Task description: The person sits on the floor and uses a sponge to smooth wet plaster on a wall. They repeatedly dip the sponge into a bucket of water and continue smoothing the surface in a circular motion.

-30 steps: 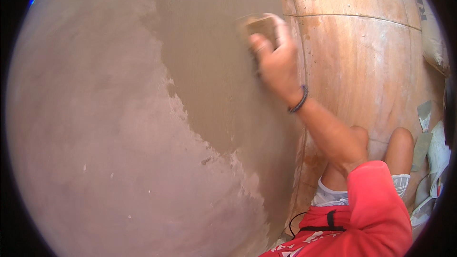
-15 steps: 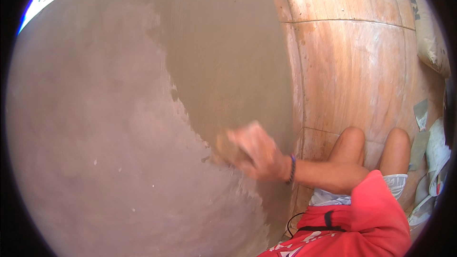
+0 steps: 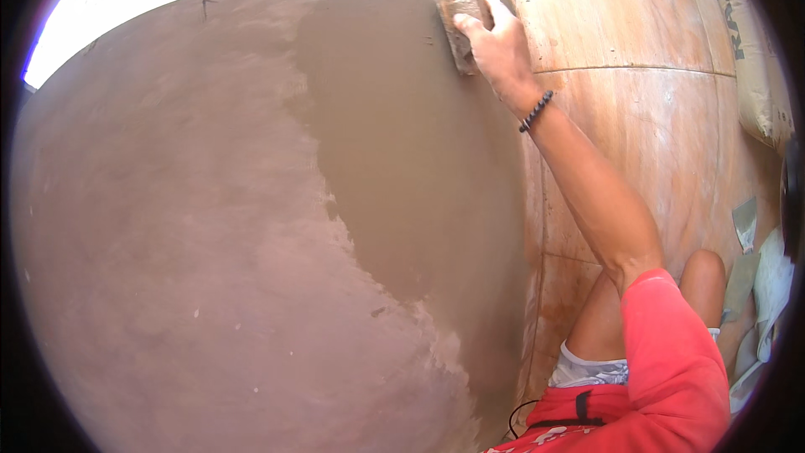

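Right hand point(image 3: 501, 49) at about 1 o'clock in the view, fingers closed around a small brown float block point(image 3: 464, 27), its face pressed flat against the plastered wall point(image 3: 210, 243) close to the wall's top edge. Left hand not in view, state can't be told. The block sits on the darker wet plaster band point(image 3: 402, 151), which runs from 12 down toward 6; the lighter, drier patch spreads from 9 to 7. Tiled floor point(image 3: 637, 117) fills 2 to 4, with a grey sack point(image 3: 759, 75) at 3 and bare knees at 5.

Judgement on doing it well: keep the block face flat, not on an edge, use even light pressure, overlap the passes, and blend across the ragged wet/dry border so no ridge stays. Near the top edge, ease the pressure so wet plaster doesn't crumble off.
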The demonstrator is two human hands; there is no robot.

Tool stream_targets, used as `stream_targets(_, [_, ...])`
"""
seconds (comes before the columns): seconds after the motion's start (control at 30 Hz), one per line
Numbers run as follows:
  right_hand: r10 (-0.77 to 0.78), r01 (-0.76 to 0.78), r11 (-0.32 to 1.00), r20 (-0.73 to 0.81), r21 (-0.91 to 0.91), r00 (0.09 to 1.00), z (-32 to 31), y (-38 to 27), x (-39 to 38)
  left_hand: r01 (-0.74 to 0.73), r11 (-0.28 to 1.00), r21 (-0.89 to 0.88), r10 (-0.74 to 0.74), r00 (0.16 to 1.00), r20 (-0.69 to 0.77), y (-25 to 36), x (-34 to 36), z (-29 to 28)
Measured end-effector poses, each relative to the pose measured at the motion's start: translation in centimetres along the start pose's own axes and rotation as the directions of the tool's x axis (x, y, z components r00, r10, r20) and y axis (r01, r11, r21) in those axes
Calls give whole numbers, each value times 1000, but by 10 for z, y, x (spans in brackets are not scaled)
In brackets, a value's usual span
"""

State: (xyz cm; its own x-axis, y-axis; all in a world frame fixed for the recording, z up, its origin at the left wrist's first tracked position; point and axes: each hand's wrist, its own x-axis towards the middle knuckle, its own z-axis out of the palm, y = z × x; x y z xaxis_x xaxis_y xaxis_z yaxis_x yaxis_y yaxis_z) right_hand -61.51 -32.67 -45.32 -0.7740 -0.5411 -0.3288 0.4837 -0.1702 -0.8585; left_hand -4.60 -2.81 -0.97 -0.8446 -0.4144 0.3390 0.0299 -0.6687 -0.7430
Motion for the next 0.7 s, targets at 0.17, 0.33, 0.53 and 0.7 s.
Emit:
stream_targets(0.17, [-443, 450, 892, 139, -30, 886, 27, -25, -104, -30, 998, 51, 29, 999, 26, -8, -2, -9])
stream_targets(0.33, [-159, 163, 987, 130, -14, 979, -20, 40, -151, -16, 998, 59, 14, 1000, 27, -2, -4, -8])
stream_targets(0.53, [-395, 401, 913, 87, -74, 915, 29, -28, -140, -45, 998, 54, 43, 998, 36, -7, -7, -7])
stream_targets(0.7, [-411, 482, 871, 395, -98, 822, -34, 19, -213, -15, 996, 88, 12, 999, 33, -12, -13, -6])
